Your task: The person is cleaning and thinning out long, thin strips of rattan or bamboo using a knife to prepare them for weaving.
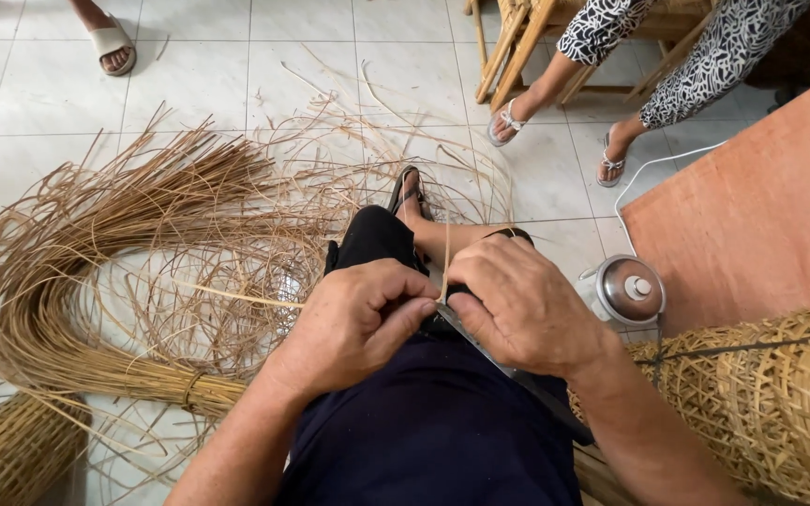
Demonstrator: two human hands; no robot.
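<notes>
My left hand (353,319) and my right hand (517,305) meet over my lap, above dark trousers. Both pinch a thin pale rattan strip (236,294) that runs left from my fingers and also rises a little at the fingertips. My right hand also grips a long flat knife (508,367); its blade lies under the palm and runs down to the right along my forearm. My foot in a black sandal (408,192) shows just beyond the hands.
A large tied bundle of brown rattan strands (96,272) fans over the tiled floor at left. Woven baskets (771,394) lie at right, another (11,450) at lower left. A small metal pot (622,292), a plywood sheet (761,215), a seated person's legs (611,112) and a wooden chair frame (508,42) are behind.
</notes>
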